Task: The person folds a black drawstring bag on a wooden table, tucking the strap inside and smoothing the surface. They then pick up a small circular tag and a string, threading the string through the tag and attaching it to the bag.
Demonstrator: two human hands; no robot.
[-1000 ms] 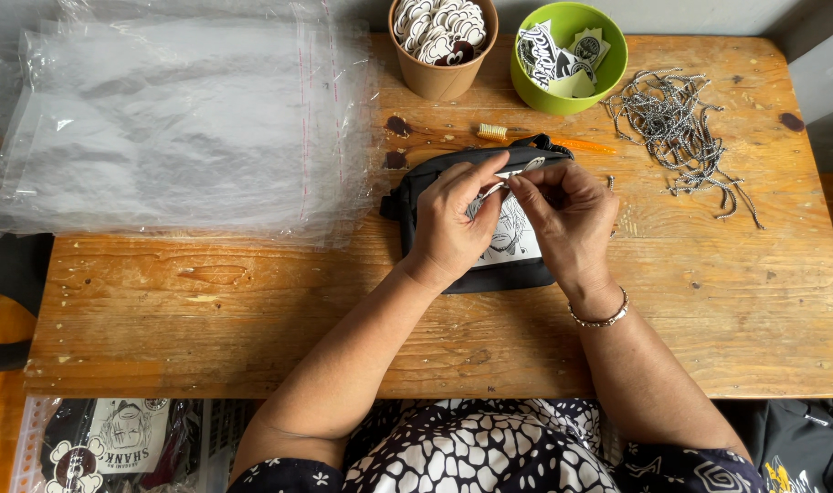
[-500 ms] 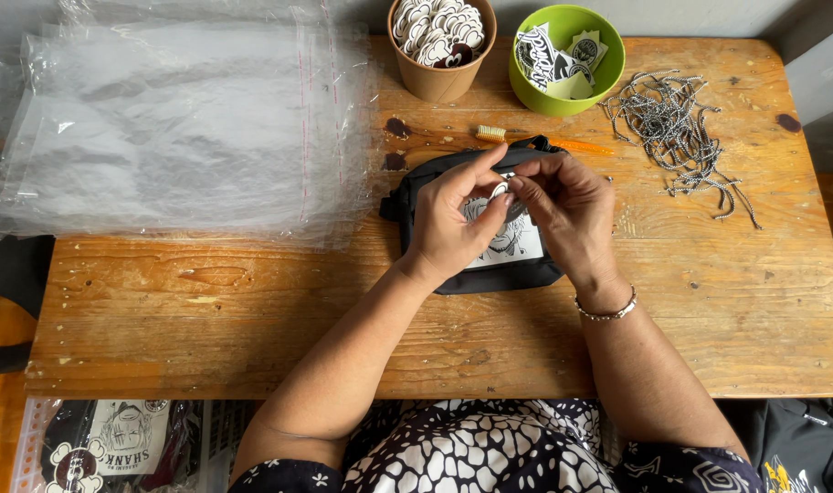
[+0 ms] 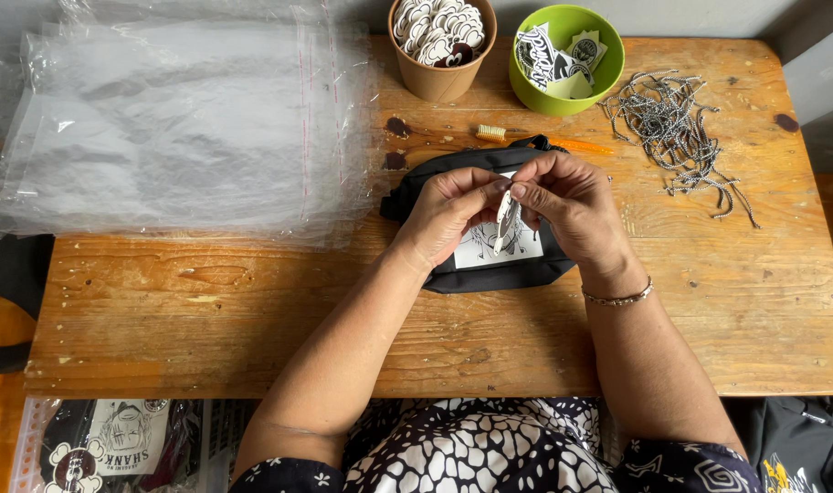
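Tag (image 3: 506,217) now upright, hands (image 3: 512,205) over pouch (image 3: 490,246)

Clear plastic bags (image 3: 179,128) stacked far left; small white tag (image 3: 505,217) between both hands' fingers.

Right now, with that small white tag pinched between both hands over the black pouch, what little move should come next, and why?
Probably lower the small white tag toward the black fabric pouch: both the left hand and right hand pinch it just above the pouch, not yet touching it.

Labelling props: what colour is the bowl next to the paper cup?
Bright lime green bowl, seen clearly in the head view, beside the tan cup.
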